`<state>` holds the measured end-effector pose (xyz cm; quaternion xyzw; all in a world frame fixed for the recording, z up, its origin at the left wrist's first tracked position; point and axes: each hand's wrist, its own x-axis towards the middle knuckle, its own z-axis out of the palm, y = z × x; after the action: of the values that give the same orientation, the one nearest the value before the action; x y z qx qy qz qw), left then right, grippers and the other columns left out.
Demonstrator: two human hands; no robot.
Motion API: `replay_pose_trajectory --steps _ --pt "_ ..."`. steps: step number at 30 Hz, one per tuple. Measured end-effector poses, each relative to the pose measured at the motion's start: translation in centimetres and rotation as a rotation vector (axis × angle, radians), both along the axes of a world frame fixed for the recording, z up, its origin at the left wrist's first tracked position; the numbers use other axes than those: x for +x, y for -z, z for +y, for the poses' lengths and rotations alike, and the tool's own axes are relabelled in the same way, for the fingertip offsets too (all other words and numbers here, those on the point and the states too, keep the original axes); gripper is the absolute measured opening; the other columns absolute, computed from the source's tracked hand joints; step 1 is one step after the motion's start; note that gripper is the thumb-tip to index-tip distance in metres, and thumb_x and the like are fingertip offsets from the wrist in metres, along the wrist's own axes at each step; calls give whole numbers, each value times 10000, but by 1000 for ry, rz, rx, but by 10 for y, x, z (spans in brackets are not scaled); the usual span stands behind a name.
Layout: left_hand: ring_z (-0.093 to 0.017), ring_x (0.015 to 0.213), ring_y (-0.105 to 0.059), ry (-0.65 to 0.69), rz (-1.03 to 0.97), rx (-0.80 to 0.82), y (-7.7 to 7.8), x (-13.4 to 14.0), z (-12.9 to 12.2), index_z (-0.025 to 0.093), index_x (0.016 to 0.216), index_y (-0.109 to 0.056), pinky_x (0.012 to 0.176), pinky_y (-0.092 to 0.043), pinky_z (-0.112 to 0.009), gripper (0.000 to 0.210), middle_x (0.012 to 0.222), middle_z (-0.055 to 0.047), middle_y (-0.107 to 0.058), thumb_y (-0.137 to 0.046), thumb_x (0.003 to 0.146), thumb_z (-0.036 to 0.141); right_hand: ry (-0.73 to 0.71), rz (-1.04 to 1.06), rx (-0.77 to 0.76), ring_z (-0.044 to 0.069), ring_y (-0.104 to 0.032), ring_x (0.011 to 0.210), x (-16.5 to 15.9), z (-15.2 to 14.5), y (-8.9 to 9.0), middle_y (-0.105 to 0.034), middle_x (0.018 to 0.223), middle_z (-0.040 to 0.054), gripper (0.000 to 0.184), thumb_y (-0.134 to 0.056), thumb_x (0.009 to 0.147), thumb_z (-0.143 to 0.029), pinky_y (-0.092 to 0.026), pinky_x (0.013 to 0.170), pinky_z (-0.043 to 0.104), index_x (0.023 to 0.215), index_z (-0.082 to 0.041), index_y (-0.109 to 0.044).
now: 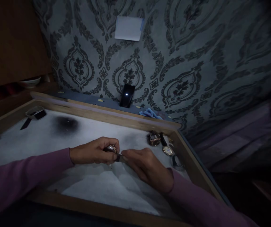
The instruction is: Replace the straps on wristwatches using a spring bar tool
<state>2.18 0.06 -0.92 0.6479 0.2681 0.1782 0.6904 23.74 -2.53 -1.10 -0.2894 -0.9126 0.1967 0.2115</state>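
Note:
Over the middle of a shallow wooden tray with a white lining, my left hand (99,152) is closed around a wristwatch (111,148). The rounded metal case shows between thumb and forefinger. A short dark strap piece (119,157) sticks out from the watch toward the right. My right hand (144,164) meets it there, its fingers pinched together at a small, thin, shiny end; what exactly they hold is too small to make out. Both hands are almost touching.
At the tray's right lie several watches, one with a gold-toned dial (167,150). A dark-strapped item (36,114) rests at the far left. Beyond the wooden rim (97,113) are a leaning phone (127,95) and a blue cloth (150,113). Patterned wallpaper rises behind.

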Motion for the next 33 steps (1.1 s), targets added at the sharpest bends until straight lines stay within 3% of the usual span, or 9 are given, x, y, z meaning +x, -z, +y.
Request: replay_pose_trajectory --steps 10,18,28,30,33 --pt "-74 535 -340 -13 14 88 -3 -1 0 172 803 -476 498 -258 -204 126 599 79 -432 -579 807 245 51 188 -300 84 -412 517 -6 0 1 -429 582 -40 348 -378 1009 -318 -327 519 198 745 -156 -536" --pt "-71 541 -341 42 -19 51 -6 -2 1 173 799 -483 512 -282 -201 97 620 81 -427 -578 782 185 0 75 -110 93 -414 520 -2 0 -3 -445 620 -23 257 -391 977 -164 -295 523 213 743 -171 -496" --pt "-85 551 -387 83 21 43 -4 -5 2 160 886 -492 504 -287 -209 222 653 47 -504 -597 832 347 -49 -67 210 101 -351 487 2 -2 -3 -431 617 -30 217 -348 906 -27 -232 487 226 823 -176 -482" --pt "-88 552 -390 77 25 42 -3 -5 2 162 888 -490 500 -280 -209 235 652 45 -507 -603 831 359 -47 -59 217 100 -345 482 1 -2 -3 -428 612 -32 217 -349 912 -35 -232 484 228 816 -177 -482" --pt "-85 534 -380 73 21 46 -2 -5 2 168 876 -489 493 -279 -209 240 637 54 -496 -613 828 368 -42 -6 99 95 -377 490 0 -1 -2 -444 612 -25 232 -355 947 -84 -267 491 220 782 -177 -489"
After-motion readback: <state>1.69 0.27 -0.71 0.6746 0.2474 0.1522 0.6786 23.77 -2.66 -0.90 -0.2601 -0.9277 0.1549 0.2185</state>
